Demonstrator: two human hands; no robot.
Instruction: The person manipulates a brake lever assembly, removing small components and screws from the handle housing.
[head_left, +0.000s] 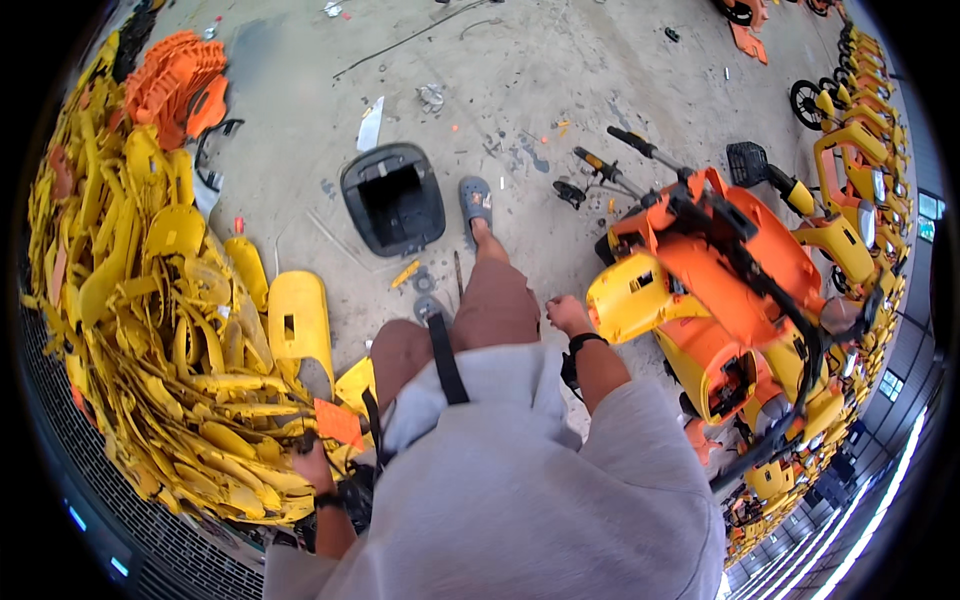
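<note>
The right hand (570, 315) is low beside the right thigh, just beside the yellow panel (632, 290) of a scooter whose broad shell (735, 255) is orange. Its fingers are bent inward toward the palm. The left hand (312, 466) is down at the edge of the heap of yellow panels (130, 380), near a flat orange piece (338, 423) with straight edges. Both hands are small and partly turned away in this view, so I cannot tell whether the fingers are apart, together or clamped on something.

The yellow panel at the right is smooth, looks like plastic, and curves outward, with a small dark slot in it. The orange shell behind it is also smooth, with a long hollow shape and dark bars crossing over it. The heap consists of many thin, curved pieces, scuffed and packed one over another. At its inner edge a rounded yellow cover (308, 335) shows a dark rectangular hole, and at its far end are ribbed orange parts (170, 80). In front of the feet, a black container (430, 205) with rounded corners lies on the stained grey floor (290, 60).
</note>
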